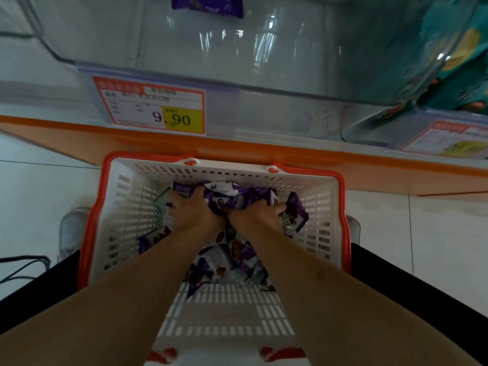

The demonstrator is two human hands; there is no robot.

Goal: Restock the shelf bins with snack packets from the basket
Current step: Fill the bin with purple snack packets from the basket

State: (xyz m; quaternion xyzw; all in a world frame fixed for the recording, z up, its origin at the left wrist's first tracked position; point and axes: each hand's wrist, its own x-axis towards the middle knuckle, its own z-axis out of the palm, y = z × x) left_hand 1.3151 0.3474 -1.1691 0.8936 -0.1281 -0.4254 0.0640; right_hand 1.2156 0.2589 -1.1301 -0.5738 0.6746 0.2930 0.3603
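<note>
While both arms are reaching down, the left hand (pixel 188 210) and the right hand (pixel 260 215) are curling their fingers around a shared bunch of crinkly purple foil snack packets (pixel 232 198), gripping it from either side inside the white slatted plastic basket with the orange rim (pixel 317 207) on the floor. More packets are lying loose beneath. Squeezing evenly and lifting straight up should be keeping strays from slipping before the clear plastic shelf bin (pixel 237 54) above the 9.90 price tag (pixel 155 107).
</note>
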